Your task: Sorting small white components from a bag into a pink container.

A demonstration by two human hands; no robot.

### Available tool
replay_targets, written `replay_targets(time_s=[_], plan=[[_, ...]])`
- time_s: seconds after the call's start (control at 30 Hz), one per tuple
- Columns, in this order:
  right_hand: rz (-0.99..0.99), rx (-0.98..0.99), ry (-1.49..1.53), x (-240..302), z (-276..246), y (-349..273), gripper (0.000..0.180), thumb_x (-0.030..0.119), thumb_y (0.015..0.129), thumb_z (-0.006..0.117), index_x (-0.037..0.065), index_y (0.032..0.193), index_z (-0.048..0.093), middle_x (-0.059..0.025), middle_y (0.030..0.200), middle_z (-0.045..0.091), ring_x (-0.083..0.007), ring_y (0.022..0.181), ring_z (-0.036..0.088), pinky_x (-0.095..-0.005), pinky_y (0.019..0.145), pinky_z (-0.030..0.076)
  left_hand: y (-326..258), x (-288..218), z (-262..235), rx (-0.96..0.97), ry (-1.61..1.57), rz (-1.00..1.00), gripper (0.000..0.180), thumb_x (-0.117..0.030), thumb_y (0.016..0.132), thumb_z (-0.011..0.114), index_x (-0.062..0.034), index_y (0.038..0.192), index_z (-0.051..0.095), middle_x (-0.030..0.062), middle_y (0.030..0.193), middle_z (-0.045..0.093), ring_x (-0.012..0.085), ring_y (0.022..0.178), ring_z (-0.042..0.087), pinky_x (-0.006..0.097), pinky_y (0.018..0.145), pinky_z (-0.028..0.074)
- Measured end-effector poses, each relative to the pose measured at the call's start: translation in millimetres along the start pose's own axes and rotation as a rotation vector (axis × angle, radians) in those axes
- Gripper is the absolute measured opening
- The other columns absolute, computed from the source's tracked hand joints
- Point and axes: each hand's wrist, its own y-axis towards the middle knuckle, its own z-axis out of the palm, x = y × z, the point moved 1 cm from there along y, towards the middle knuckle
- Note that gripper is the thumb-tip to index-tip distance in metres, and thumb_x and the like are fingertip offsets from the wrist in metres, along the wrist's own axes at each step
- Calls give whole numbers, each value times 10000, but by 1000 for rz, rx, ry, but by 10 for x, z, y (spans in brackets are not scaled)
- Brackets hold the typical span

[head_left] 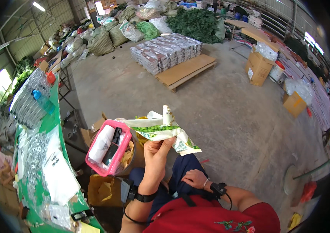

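My left hand (156,153) is raised in front of me, thumb and fingers pinching an opened snack wrapper (153,129), white with green pea pictures. A pale, bumpy bar (167,115) sticks up out of the wrapper. The wrapper's lower right corner hangs past my thumb. On my right thigh rests my right hand (196,179), its fingers loosely curled with nothing seen in them. Just left of my left hand stands a pink plastic basket (114,171), holding a white roll (102,143) and dark items, one like a phone (110,153).
At left runs a green-topped table (66,141) with small parts, papers and a blue-capped bottle (44,101). A bin (136,159) stands beneath the basket. Ahead, stacked bundles (169,48) sit beside a cardboard-covered pallet (188,70). Cardboard boxes (259,68) stand at right. Another person (2,165) is far left.
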Motion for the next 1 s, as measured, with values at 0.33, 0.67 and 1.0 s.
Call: replay_targets(time_s=[0.33, 0.67, 1.0], plan=[[-26, -23, 8, 14, 18, 16, 130, 248, 885, 645, 129, 848, 684, -24, 734, 568, -235, 752, 571, -355, 701, 427, -250, -96, 10, 5, 78, 215, 272, -14, 848, 680, 21, 1117, 661, 102, 1078, 683, 156, 940, 644, 276, 822, 508], [-68, -36, -44, -78, 74, 6, 103, 197, 840, 640, 94, 853, 638, -50, 802, 571, -264, 782, 568, -379, 712, 428, -205, -785, 228, 524, 611, 740, 191, -174, 809, 726, -45, 947, 703, 80, 878, 652, 214, 772, 645, 314, 683, 506], [-17, 1, -2, -69, 56, -18, 156, 259, 881, 611, 123, 843, 676, -28, 767, 569, -241, 781, 569, -372, 710, 421, -129, -743, 406, 689, 355, 943, 186, -112, 801, 742, -3, 950, 715, 97, 880, 636, 192, 787, 610, 272, 664, 486]])
